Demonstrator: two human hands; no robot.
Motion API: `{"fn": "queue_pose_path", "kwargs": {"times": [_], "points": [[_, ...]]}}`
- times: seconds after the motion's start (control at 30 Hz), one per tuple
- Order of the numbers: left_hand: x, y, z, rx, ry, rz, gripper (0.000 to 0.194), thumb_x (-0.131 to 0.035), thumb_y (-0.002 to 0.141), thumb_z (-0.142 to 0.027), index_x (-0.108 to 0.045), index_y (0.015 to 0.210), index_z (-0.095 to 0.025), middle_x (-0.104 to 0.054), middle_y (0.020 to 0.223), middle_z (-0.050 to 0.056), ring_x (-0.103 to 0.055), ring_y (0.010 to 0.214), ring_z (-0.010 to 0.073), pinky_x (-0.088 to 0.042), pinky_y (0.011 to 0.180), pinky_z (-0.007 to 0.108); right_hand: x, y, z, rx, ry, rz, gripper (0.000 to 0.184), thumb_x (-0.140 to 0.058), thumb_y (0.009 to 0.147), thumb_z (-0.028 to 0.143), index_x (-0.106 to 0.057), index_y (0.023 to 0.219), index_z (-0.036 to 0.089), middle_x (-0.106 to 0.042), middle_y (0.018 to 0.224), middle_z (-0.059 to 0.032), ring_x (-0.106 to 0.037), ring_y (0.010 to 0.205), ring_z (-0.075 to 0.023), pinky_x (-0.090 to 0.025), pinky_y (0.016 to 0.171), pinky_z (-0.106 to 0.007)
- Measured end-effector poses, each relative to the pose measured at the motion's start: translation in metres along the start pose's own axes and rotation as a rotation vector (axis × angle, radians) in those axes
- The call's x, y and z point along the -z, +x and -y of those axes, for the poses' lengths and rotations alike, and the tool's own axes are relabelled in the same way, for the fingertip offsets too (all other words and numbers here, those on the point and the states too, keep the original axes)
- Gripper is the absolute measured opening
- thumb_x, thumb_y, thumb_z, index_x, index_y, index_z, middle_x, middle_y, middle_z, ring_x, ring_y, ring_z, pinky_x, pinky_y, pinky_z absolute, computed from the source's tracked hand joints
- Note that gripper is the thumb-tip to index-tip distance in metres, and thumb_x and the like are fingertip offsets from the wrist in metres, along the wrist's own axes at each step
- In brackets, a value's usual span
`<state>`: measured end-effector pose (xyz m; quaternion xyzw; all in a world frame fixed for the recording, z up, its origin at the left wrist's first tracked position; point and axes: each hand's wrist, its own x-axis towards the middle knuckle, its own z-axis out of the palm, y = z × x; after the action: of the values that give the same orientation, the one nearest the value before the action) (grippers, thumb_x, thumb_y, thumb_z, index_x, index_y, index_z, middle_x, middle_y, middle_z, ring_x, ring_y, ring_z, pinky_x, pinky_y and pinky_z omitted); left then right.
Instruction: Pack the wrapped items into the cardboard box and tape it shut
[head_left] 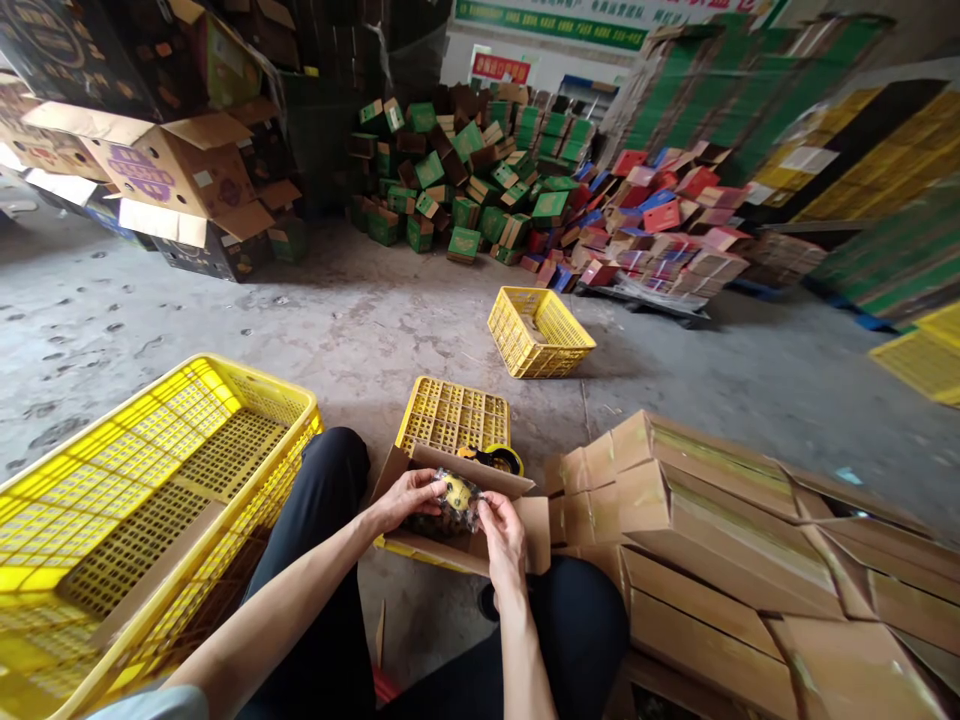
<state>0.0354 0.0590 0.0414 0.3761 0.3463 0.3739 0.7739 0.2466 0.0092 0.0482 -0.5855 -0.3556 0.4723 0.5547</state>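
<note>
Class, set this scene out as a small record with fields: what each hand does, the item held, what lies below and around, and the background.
Left hand: pinching one side of item
Right hand: pinching other side
Item: yellow piece in clear wrapping; identity unclear
Below: open cardboard box
Left side: large yellow crate
Right side: stacked brown cardboard
Ahead: smaller yellow crate on floor
Background: heaped green boxes
</note>
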Motion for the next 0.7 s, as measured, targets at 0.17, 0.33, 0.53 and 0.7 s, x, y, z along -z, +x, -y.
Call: {"fn": "queue_pose_path", "kwargs": {"times": [0.17, 0.33, 0.53, 0.7], "points": [[0.0, 0.0, 0.001, -0.037, -0.016, 0.008, 0.059, -0.094, 0.074, -0.056, -0.078, 0.114, -0.016, -0.076, 0.114, 0.012, -0.072, 0.101, 0.0242, -0.058, 0.081, 0.029, 0.001, 0.0, -0.001, -0.004, 0.007, -0.009, 0.051, -0.088, 0.07, 0.063, -0.079, 0.101, 0.024, -0.08, 0.099, -0.007, -0.074, 0.09, -0.0273, -0.06, 0.081, -0.038], [0.003, 0.003, 0.006, -0.06, -0.028, 0.021, 0.06, -0.095, 0.074, -0.051, -0.077, 0.12, -0.017, -0.075, 0.118, 0.012, -0.072, 0.104, 0.0256, -0.057, 0.088, 0.033, -0.001, -0.003, 0.005, -0.049, 0.001, 0.006, 0.058, -0.088, 0.071, 0.064, -0.08, 0.114, 0.026, -0.08, 0.117, -0.0091, -0.074, 0.112, -0.0326, -0.061, 0.092, -0.041], [0.003, 0.002, 0.005, -0.077, -0.002, 0.038, 0.061, -0.096, 0.073, -0.049, -0.076, 0.122, -0.018, -0.075, 0.118, 0.01, -0.071, 0.104, 0.0254, -0.056, 0.088, 0.033, -0.003, -0.01, 0.016, -0.172, 0.03, 0.128, 0.064, -0.085, 0.074, 0.069, -0.079, 0.123, 0.029, -0.079, 0.128, -0.0098, -0.074, 0.115, -0.0339, -0.063, 0.088, -0.042], [0.0, -0.002, 0.001, -0.08, 0.014, 0.046, 0.06, -0.098, 0.07, -0.049, -0.075, 0.116, -0.017, -0.076, 0.11, 0.009, -0.071, 0.096, 0.0232, -0.056, 0.082, 0.031, -0.005, -0.013, 0.023, -0.162, 0.026, 0.119, 0.062, -0.087, 0.071, 0.071, -0.082, 0.116, 0.027, -0.079, 0.128, -0.0109, -0.074, 0.117, -0.0353, -0.063, 0.091, -0.043]]}}
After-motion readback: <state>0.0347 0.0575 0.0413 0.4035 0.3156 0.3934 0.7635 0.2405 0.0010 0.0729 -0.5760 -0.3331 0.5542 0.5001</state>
